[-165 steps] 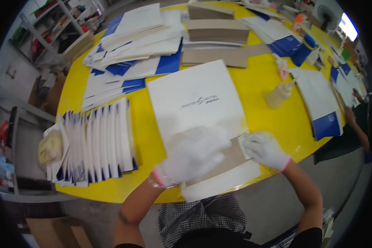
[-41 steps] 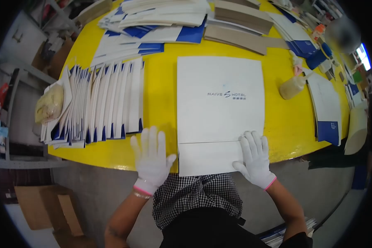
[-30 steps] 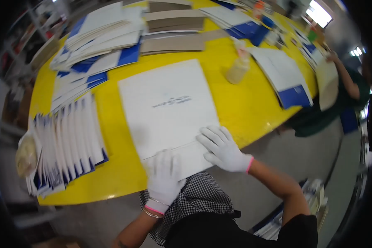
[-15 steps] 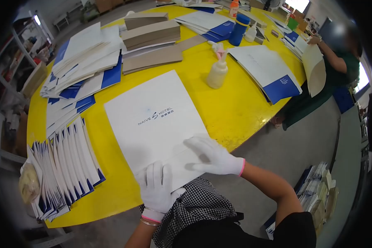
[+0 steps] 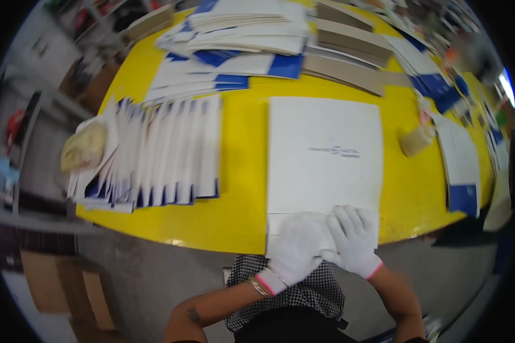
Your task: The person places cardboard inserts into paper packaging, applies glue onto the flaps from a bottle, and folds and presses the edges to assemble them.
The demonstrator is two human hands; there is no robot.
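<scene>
A flat white paper bag point(image 5: 325, 177) with a small dark hotel logo lies on the yellow table, its near end at the table's front edge. Creases cross it close to my hands. My left hand point(image 5: 300, 246), in a white glove, rests flat on this near end, its fingers blurred. Right beside it, my gloved right hand point(image 5: 352, 240) lies on the bag with its fingers stretched out and slightly apart. The two hands touch or overlap at the thumbs. Neither one grips anything that I can see.
Folded white-and-blue bags point(image 5: 171, 151) stand in a row at the left, by a yellowish lump point(image 5: 84, 147). Flat bags point(image 5: 240, 43) and grey-brown boards point(image 5: 352, 43) are stacked at the back. A squeeze bottle point(image 5: 416, 140) and more bags point(image 5: 460, 166) lie rightward.
My view has swung to the left, so the bag appears straighter and further right. My left hand has moved across the near end to meet my right hand.
</scene>
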